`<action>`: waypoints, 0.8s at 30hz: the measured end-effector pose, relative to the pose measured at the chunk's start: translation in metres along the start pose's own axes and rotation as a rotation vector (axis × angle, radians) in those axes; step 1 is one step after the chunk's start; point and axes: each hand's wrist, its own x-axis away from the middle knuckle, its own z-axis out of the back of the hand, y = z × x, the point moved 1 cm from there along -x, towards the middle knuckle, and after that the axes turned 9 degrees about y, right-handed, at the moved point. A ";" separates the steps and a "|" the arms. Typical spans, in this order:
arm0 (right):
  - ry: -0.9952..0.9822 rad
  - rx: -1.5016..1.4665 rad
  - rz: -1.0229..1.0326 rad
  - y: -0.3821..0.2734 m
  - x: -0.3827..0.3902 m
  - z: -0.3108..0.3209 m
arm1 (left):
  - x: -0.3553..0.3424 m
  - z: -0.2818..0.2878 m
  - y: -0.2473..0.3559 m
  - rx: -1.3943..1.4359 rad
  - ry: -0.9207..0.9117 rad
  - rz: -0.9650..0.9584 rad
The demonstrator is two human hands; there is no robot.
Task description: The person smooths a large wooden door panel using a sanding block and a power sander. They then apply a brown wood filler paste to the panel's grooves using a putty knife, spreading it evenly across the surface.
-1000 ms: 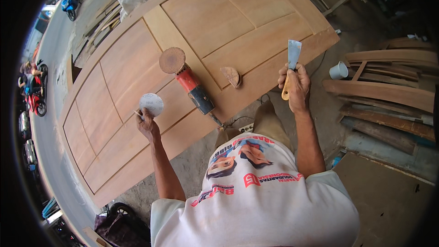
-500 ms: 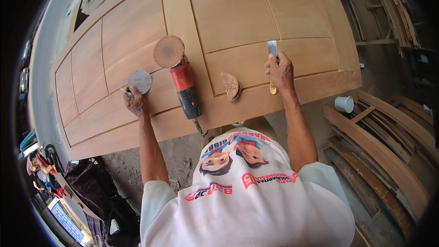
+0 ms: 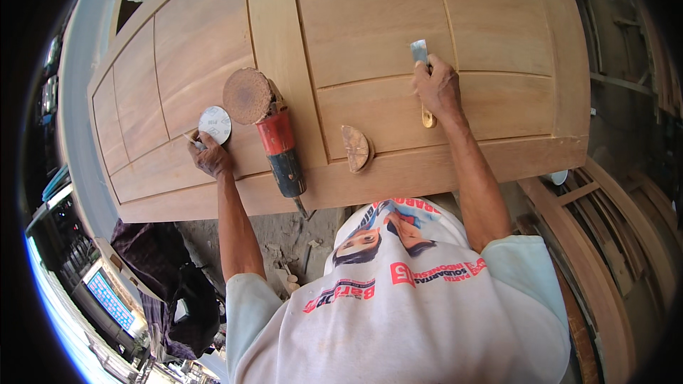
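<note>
Head view: holds a disc [image 3: 215, 124] and a scraper [image 3: 419, 52] over a panelled wooden door [image 3: 377, 28].
Pinches the pale disc by its near edge in the left hand [image 3: 211, 158], along with a thin light strip [image 3: 191, 135] too small to make out. Closes the right hand [image 3: 438, 89] round the scraper, with the metal end pointing away from the body and the yellowish butt showing below the fist; cannot tell whether touching the wood. Shows between the hands, lying on the door, a red-and-black grinder [image 3: 279, 144] with a round brown pad [image 3: 247, 96] just beside the disc, and a half-round brown piece [image 3: 356, 148] to the right. Wears a white printed shirt [image 3: 427, 327] with pale sleeves. Farther out, shows a dark cloth [image 3: 160, 291] at lower left and timber frames [image 3: 569, 256] at right, near a pale cup [image 3: 560, 177].
</note>
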 end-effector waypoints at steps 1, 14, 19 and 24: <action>0.006 0.023 0.015 0.002 0.000 -0.002 | 0.001 0.002 0.003 -0.008 0.007 -0.005; 0.025 0.128 0.033 0.000 0.001 -0.005 | -0.003 -0.002 -0.011 0.019 0.000 0.005; -0.019 0.198 0.040 -0.007 0.001 -0.002 | -0.002 0.000 -0.004 0.007 0.007 -0.004; -0.051 0.269 0.092 -0.005 -0.006 -0.001 | -0.001 0.000 -0.001 0.031 0.011 -0.010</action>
